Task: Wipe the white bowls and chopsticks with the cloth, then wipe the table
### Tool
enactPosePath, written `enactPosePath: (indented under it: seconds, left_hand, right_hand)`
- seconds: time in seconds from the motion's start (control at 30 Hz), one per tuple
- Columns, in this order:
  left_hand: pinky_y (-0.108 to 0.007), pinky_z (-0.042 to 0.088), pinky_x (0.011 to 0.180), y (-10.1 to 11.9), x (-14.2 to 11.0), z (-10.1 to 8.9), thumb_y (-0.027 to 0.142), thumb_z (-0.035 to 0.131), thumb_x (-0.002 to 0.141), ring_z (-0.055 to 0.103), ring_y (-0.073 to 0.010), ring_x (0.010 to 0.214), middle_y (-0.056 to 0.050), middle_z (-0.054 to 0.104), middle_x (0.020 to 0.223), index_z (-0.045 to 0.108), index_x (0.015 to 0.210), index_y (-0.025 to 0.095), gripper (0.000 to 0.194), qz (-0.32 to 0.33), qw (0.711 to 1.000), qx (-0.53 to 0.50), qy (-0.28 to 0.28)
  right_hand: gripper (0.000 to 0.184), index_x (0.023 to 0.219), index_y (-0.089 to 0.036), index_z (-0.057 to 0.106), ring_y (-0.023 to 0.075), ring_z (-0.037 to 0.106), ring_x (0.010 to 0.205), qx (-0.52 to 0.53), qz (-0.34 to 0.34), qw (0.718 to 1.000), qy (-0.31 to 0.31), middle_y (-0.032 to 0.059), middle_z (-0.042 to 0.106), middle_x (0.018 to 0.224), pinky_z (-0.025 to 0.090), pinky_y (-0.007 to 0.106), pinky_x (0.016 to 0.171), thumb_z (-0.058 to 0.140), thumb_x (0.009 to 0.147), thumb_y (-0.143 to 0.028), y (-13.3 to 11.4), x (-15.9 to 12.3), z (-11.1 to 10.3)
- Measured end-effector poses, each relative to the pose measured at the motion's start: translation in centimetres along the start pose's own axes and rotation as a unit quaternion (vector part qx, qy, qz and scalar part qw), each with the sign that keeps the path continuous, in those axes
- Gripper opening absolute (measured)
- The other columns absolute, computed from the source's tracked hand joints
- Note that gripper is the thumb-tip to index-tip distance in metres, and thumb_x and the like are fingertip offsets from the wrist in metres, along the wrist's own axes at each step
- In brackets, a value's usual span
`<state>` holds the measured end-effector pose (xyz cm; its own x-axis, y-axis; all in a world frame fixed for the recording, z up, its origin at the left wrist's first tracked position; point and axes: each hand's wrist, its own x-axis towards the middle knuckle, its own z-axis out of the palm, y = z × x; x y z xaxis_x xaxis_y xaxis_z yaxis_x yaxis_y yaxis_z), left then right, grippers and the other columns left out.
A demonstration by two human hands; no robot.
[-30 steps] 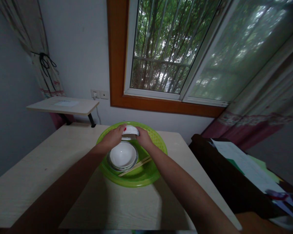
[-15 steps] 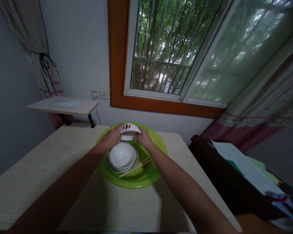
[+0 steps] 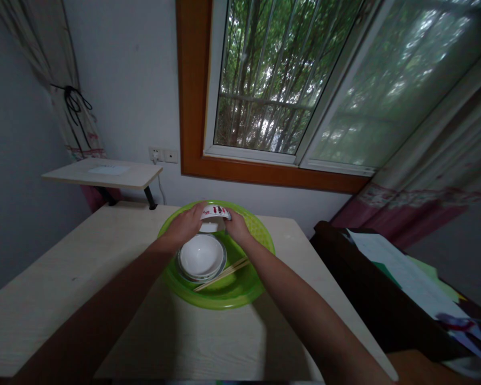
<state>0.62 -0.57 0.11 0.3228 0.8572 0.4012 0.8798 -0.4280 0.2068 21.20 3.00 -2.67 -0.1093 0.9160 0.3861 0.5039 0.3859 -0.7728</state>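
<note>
Between my two hands a white bowl (image 3: 215, 212) with red and dark markings is held tilted on its side over the far half of a green basin (image 3: 224, 306). My left hand (image 3: 187, 223) is closed on the bowl's left side. Its right rim is gripped by my right hand (image 3: 236, 225). Just below the held bowl, part of another white dish (image 3: 211, 226) shows, though I cannot make out its kind. Nearer to me in the basin sits a stack of white bowls (image 3: 201, 256). Light wooden chopsticks (image 3: 222, 274) lie beside the stack on its right.
The basin stands on a pale wooden table (image 3: 220, 342). A small raised shelf (image 3: 136, 177) is at the table's back left, below wall sockets (image 3: 163, 155). To the right is a dark piece of furniture (image 3: 344, 267) with papers (image 3: 401, 272) on it. A window (image 3: 276, 80) is behind.
The held bowl has turned in my hands, bringing its red and dark markings into view and shifting them rightward. My hands have barely moved. The stack and chopsticks lie as before.
</note>
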Motion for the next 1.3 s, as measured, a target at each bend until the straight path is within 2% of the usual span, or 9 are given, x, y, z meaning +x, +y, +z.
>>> enactPosePath:
  seconds: [0.13, 0.23, 0.37, 0.5, 0.63, 0.73, 0.93, 1.07, 1.3]
  left_hand:
    - [-0.041, 0.047, 0.11, -0.3, 0.1, 0.1, 0.02, 0.054, 0.092, 0.061, -0.0288, 0.128, -0.018, 0.058, 0.147, 0.039, 0.153, 0.014, 0.063, -0.02, 0.999, -0.045, 0.015]
    - [-0.039, 0.048, 0.109, -0.4, 0.2, 0.2, 0.015, 0.052, 0.09, 0.063, -0.0266, 0.125, -0.015, 0.063, 0.142, 0.042, 0.151, 0.017, 0.062, -0.022, 0.997, -0.076, 0.003]
    - [-0.038, 0.046, 0.112, -0.3, 0.1, 0.2, 0.008, 0.052, 0.086, 0.061, -0.0248, 0.128, -0.014, 0.063, 0.142, 0.045, 0.149, 0.017, 0.064, -0.029, 0.996, -0.088, -0.005]
    - [-0.038, 0.045, 0.113, -0.3, 0.1, 0.3, 0.004, 0.05, 0.084, 0.059, -0.0253, 0.131, -0.016, 0.059, 0.147, 0.044, 0.151, 0.015, 0.068, -0.016, 0.999, -0.044, -0.017]
    - [-0.041, 0.048, 0.109, -0.4, 0.1, 0.8, 0.007, 0.041, 0.093, 0.064, -0.0271, 0.124, -0.018, 0.06, 0.145, 0.047, 0.148, 0.012, 0.056, 0.004, 0.999, 0.013, -0.032]
    - [-0.042, 0.048, 0.109, -0.5, 0.1, 0.9, 0.012, 0.038, 0.097, 0.064, -0.028, 0.124, -0.02, 0.059, 0.144, 0.047, 0.148, 0.011, 0.052, 0.02, 0.999, 0.031, -0.028]
    - [-0.04, 0.044, 0.115, -0.2, -0.1, -0.1, 0.004, 0.039, 0.09, 0.057, -0.0253, 0.132, -0.017, 0.056, 0.146, 0.047, 0.146, 0.011, 0.057, 0.023, 1.0, -0.018, 0.011]
    - [-0.037, 0.043, 0.116, -0.3, -0.4, -0.8, -0.002, 0.043, 0.079, 0.056, -0.0228, 0.132, -0.013, 0.055, 0.145, 0.047, 0.144, 0.015, 0.067, 0.022, 0.997, -0.068, 0.037]
    - [-0.039, 0.038, 0.121, -1.0, -0.6, -0.9, -0.005, 0.044, 0.069, 0.051, -0.0217, 0.136, -0.01, 0.053, 0.145, 0.044, 0.145, 0.018, 0.079, 0.05, 0.986, -0.145, 0.072]
  right_hand:
    - [0.038, 0.112, -0.017, 0.075, 0.0224, 0.072, 0.099, 0.023, 0.062, 0.998, 0.014, 0.0065, 0.078, 0.108, 0.056, 0.038, 0.095, 0.054, 0.082, -0.007, 0.5, 0.4, 0.0]
    - [0.039, 0.115, -0.018, 0.075, 0.0219, 0.072, 0.101, 0.03, 0.072, 0.997, 0.012, 0.0056, 0.078, 0.11, 0.056, 0.038, 0.096, 0.054, 0.083, -0.009, 0.7, 0.5, 0.1]
    - [0.041, 0.115, -0.018, 0.074, 0.0217, 0.071, 0.102, 0.008, 0.024, 1.0, 0.002, 0.0059, 0.078, 0.111, 0.055, 0.037, 0.097, 0.053, 0.082, -0.005, 0.6, 0.4, 0.0]
    - [0.049, 0.122, -0.017, 0.071, 0.0239, 0.068, 0.113, -0.046, -0.056, 0.997, -0.02, 0.0098, 0.074, 0.122, 0.051, 0.038, 0.105, 0.056, 0.078, -0.001, 0.2, -0.1, -0.3]
    - [0.065, 0.139, -0.011, 0.059, 0.0284, 0.062, 0.123, -0.129, -0.109, 0.985, -0.04, 0.0186, 0.064, 0.137, 0.045, 0.045, 0.112, 0.058, 0.075, 0.001, -0.8, -0.7, -0.4]
    - [0.068, 0.142, -0.014, 0.056, 0.027, 0.059, 0.126, -0.141, -0.132, 0.98, -0.047, 0.0173, 0.061, 0.14, 0.044, 0.044, 0.113, 0.056, 0.076, 0.002, -1.5, -1.1, -0.2]
    - [0.075, 0.14, -0.014, 0.058, 0.0241, 0.058, 0.129, -0.095, -0.128, 0.987, -0.004, 0.0145, 0.063, 0.14, 0.041, 0.042, 0.117, 0.049, 0.069, 0.006, -1.7, -0.7, -0.2]
    - [0.071, 0.135, -0.013, 0.063, 0.0242, 0.062, 0.125, -0.038, -0.092, 0.995, 0.017, 0.0142, 0.067, 0.137, 0.044, 0.041, 0.114, 0.05, 0.067, 0.005, -1.4, -0.3, -0.2]
    - [0.052, 0.117, -0.019, 0.073, 0.0212, 0.07, 0.11, 0.101, -0.04, 0.994, -0.023, 0.0058, 0.076, 0.121, 0.052, 0.04, 0.104, 0.053, 0.072, -0.001, -1.1, -0.2, -0.2]
